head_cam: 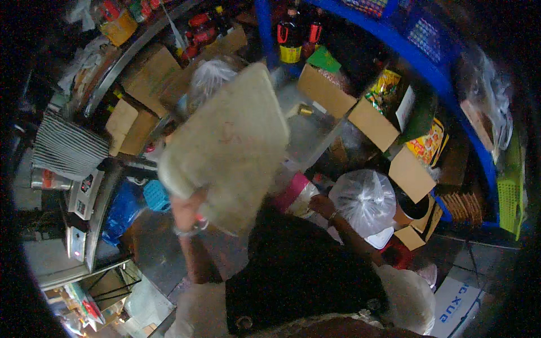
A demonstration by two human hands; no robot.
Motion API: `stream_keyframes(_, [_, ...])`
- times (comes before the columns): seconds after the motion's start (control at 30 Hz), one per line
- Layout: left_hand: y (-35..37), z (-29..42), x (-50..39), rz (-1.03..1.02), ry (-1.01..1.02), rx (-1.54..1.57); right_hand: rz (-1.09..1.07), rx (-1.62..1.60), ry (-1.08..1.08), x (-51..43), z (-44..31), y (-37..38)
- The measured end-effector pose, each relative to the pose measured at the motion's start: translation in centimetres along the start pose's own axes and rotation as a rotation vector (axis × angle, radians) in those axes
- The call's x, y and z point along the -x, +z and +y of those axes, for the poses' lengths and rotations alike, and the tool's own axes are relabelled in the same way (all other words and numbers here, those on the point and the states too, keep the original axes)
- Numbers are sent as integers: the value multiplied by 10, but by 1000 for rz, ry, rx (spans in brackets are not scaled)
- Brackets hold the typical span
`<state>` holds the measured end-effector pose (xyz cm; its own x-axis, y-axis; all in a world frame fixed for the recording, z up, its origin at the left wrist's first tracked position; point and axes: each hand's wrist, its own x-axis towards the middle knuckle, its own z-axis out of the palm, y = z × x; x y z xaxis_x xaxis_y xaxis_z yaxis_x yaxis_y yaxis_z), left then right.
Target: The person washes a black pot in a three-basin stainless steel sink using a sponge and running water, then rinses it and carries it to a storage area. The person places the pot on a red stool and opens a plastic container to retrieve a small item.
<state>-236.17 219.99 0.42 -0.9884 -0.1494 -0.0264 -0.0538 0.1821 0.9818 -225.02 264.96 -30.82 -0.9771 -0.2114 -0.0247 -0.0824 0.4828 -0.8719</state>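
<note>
My left hand (189, 210) grips the lower left edge of a pale, rectangular lid or panel (236, 139), which is blurred and bears faint reddish writing. The panel is raised at a tilt in front of me and hides part of what lies behind it. To the right, my right hand (323, 205) is beside a magenta-and-white bag or packet (298, 194); the dim light does not show whether the fingers are closed on it. Just right of that hand stands a full clear plastic bag (363, 200).
Open cardboard boxes (374, 124) with packets line the right, below a blue rack frame (444, 80). Dark bottles (290, 40) stand at the back. On the left are a scale (86, 194), a blue plastic basket (156, 195) and more cartons (148, 80).
</note>
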Motion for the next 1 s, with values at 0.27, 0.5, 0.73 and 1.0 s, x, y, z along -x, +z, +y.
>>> stream_keyframes(0.27, [-165, 148, 146, 378, 445, -1122, -39, -137, 295, 90, 27, -26])
stream_keyframes(0.5, [-175, 185, 133, 391, 437, -1429, 60, -480, 675, 69, 11, -4])
stream_keyframes(0.73, [-113, 149, -8, 79, 589, -1284, -51, 157, 144, -37, -30, -3])
stream_keyframes(1.0, [-69, 116, -69, -36, 922, -1082, 5, 220, 264, -74, -20, -21])
